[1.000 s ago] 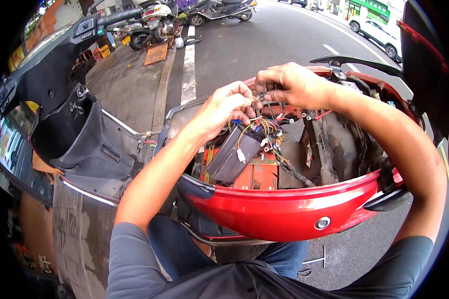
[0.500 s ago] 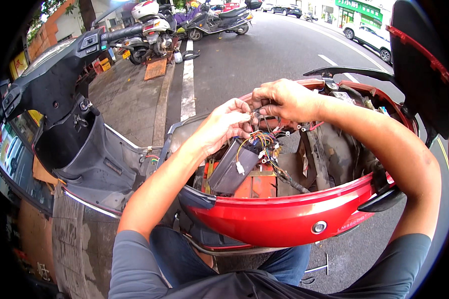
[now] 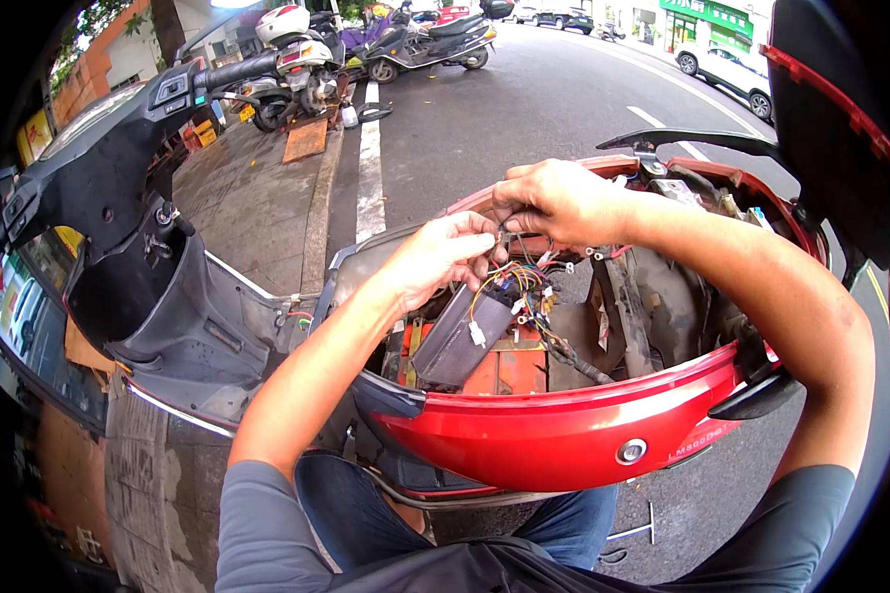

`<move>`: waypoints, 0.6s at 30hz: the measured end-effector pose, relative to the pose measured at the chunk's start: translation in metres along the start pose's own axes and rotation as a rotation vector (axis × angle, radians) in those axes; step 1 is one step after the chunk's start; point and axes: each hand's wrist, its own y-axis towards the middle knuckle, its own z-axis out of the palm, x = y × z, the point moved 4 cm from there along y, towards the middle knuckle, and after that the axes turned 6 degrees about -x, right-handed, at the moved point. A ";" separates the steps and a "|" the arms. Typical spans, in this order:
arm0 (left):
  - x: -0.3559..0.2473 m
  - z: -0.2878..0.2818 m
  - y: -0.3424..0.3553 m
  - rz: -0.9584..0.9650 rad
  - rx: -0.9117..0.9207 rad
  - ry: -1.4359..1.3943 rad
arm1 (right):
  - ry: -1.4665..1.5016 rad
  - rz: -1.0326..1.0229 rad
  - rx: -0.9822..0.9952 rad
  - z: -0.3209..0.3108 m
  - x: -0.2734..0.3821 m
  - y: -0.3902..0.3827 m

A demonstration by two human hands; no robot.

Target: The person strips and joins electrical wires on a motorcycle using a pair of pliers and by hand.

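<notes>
A person's left hand (image 3: 437, 253) and right hand (image 3: 561, 203) come close together over the open body of a glossy red scooter (image 3: 524, 435), fingertips of each pinched nearly closed on what looks like a thin dark wire (image 3: 502, 230); its ends are hidden. The step in hand seems to be fine wire handling, which calls for a steady pinch without tugging. Just below lie a multicoloured wire bundle (image 3: 532, 284) and a dark grey oblong box (image 3: 457, 341). Right of them, a hollow leaves room before the body's edges.
</notes>
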 end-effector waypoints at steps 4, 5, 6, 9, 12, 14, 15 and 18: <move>0.004 -0.001 0.001 -0.017 -0.028 -0.038 | -0.010 0.056 -0.014 0.001 -0.002 -0.001; 0.005 -0.001 0.001 -0.017 -0.034 -0.081 | -0.016 0.068 -0.035 0.001 -0.003 0.000; 0.005 -0.004 0.001 -0.023 -0.031 -0.144 | -0.023 0.080 -0.056 0.002 -0.004 0.002; 0.006 0.000 0.005 -0.052 -0.018 -0.300 | -0.067 0.131 -0.223 -0.003 -0.002 -0.005; 0.004 0.000 0.005 -0.031 -0.021 -0.345 | -0.155 0.239 -0.269 -0.002 0.002 -0.002; 0.004 -0.004 0.005 -0.009 -0.023 -0.391 | -0.126 0.421 -0.098 0.004 0.002 0.001; 0.003 -0.006 0.005 0.003 -0.024 -0.413 | 0.000 0.554 0.000 0.010 0.003 -0.003; -0.001 -0.002 0.003 -0.001 0.008 -0.410 | 0.382 0.521 -0.100 0.038 -0.004 -0.013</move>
